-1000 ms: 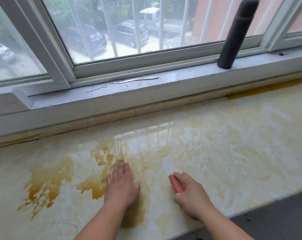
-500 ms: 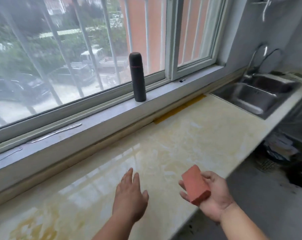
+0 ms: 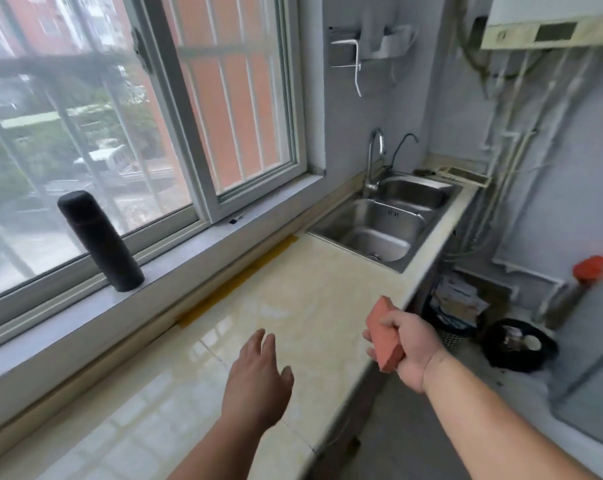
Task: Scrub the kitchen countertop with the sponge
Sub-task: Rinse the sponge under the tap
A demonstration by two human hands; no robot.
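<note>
Black flask [image 3: 100,241] upright on the window sill [image 3: 196,251], near the sliding window [image 3: 223,109]. Yellow tape strip [image 3: 239,280] runs along the joint under the sill. Double steel sink [image 3: 384,225] at the far end, two faucets [image 3: 376,157] behind it (one tall, one thin). Wall rack [image 3: 369,46] above. Pipes [image 3: 507,140] down the right wall under a white heater [image 3: 549,22]. On the floor: basket [image 3: 455,317], black round item [image 3: 520,344], possibly a pan, blurred.
</note>
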